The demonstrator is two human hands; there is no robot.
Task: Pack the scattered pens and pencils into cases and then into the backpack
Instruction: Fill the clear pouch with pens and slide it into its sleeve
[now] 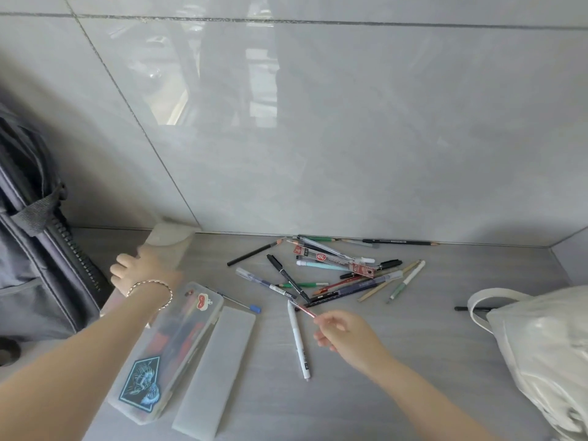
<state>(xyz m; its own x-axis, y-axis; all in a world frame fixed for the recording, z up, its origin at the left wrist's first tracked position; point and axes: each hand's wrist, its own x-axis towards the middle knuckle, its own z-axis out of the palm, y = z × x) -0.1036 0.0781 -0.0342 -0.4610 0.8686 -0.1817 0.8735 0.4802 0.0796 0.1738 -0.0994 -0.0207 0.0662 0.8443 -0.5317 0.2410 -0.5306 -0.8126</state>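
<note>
Nearest me lies a frosted pencil case [165,354] with stickers on its lid, and a second, plain frosted case [216,370] sits just beside it on the grey tabletop [413,345]. My left hand [140,272] reaches past them and grips a translucent case [168,246] by the wall, blurred. My right hand [343,332] pinches a pink pen [305,310] by its end. 1 white pen [299,338] lies just left of that hand. Beyond, the scattered pens and pencils [334,268] sit heaped near the tiled wall [318,122]. At far left stands the dark backpack [35,249]; a white bag [541,345] rests at right.
</note>
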